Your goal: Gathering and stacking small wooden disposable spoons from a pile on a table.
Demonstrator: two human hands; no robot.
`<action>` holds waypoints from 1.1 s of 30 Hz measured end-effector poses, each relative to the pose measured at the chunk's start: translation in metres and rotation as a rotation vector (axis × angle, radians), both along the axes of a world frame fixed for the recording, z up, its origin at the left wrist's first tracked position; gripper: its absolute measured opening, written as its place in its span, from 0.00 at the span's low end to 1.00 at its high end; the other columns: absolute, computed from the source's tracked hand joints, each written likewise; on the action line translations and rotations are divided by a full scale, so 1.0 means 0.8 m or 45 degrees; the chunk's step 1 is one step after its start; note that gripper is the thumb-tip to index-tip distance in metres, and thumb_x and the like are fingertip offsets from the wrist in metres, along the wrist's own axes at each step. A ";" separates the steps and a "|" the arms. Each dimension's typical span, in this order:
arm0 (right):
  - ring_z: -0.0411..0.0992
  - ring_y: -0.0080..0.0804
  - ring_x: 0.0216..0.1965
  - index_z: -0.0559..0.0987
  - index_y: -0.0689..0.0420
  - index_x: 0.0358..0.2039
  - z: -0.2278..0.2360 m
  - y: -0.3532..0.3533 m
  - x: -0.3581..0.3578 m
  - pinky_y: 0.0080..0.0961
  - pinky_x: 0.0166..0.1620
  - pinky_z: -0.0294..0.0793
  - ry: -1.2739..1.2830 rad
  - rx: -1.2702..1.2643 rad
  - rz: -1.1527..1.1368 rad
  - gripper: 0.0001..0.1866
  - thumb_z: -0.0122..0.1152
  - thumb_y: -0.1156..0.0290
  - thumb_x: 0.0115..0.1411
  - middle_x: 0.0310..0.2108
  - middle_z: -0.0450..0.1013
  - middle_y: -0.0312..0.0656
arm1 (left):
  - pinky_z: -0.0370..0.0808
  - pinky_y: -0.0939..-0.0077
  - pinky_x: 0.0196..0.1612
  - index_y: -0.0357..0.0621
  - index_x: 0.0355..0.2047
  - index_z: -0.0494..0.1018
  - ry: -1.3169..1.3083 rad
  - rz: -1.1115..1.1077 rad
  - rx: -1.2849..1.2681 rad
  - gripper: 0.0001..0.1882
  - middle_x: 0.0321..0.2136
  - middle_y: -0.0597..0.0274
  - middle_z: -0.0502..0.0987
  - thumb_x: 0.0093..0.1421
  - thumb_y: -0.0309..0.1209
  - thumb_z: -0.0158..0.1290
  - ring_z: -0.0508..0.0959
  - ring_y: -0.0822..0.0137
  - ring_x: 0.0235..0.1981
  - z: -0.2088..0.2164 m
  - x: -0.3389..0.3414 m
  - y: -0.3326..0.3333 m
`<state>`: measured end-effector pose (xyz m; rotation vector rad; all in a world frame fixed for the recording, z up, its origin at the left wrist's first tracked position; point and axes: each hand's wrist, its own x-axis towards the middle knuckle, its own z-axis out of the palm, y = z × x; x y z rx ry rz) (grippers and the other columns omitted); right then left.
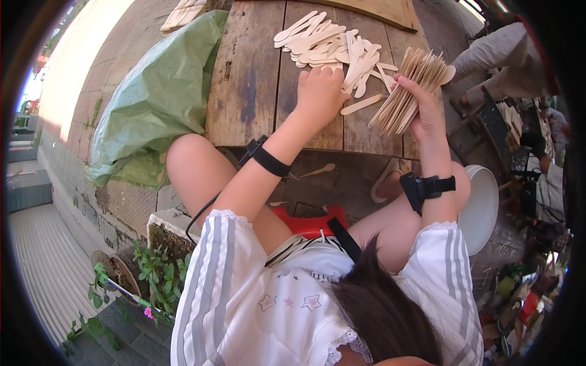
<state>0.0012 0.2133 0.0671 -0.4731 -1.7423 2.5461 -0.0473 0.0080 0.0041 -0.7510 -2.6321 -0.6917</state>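
Observation:
A loose pile of pale wooden spoons (317,39) lies on the plank table (244,91). My left hand (320,94) is at the pile's near edge, knuckles up and fingers curled. Beside its thumb is the handle end of a wooden spoon (361,64), which seems pinched; the fingertips are hidden. In my right hand (426,113) is a thick fanned bundle of wooden spoons (409,91), held over the table's right side with the thumb across it. A single flat stick (362,104) rests between the two hands.
Green sheeting (152,97) drapes by the table's left side. A wooden frame (372,9) sits at the far edge. A white bucket (479,210) stands right of my knee, and a red stool (314,224) is under me. Another person's trousered leg (500,55) shows at far right.

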 end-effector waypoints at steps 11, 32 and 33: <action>0.74 0.26 0.36 0.74 0.63 0.42 0.001 0.001 0.001 0.22 0.40 0.75 0.004 -0.027 -0.015 0.17 0.65 0.73 0.52 0.35 0.75 0.41 | 0.65 0.62 0.35 0.47 0.24 0.73 -0.064 0.155 -0.154 0.06 0.20 0.62 0.76 0.51 0.34 0.54 0.75 0.59 0.28 -0.006 -0.018 -0.013; 0.73 0.25 0.34 0.76 0.62 0.38 0.003 0.013 -0.001 0.20 0.37 0.75 -0.019 -0.176 -0.179 0.13 0.64 0.72 0.52 0.33 0.74 0.40 | 0.65 0.67 0.38 0.42 0.26 0.75 -0.115 0.124 0.247 0.11 0.30 0.63 0.72 0.50 0.36 0.59 0.71 0.64 0.36 0.014 -0.005 0.004; 0.73 0.25 0.34 0.76 0.62 0.38 0.003 0.012 -0.001 0.20 0.37 0.75 0.003 -0.183 -0.144 0.13 0.64 0.72 0.52 0.33 0.74 0.40 | 0.67 0.70 0.35 0.40 0.27 0.75 -0.585 -0.024 0.574 0.12 0.27 0.62 0.74 0.51 0.37 0.58 0.72 0.67 0.32 0.018 -0.005 0.009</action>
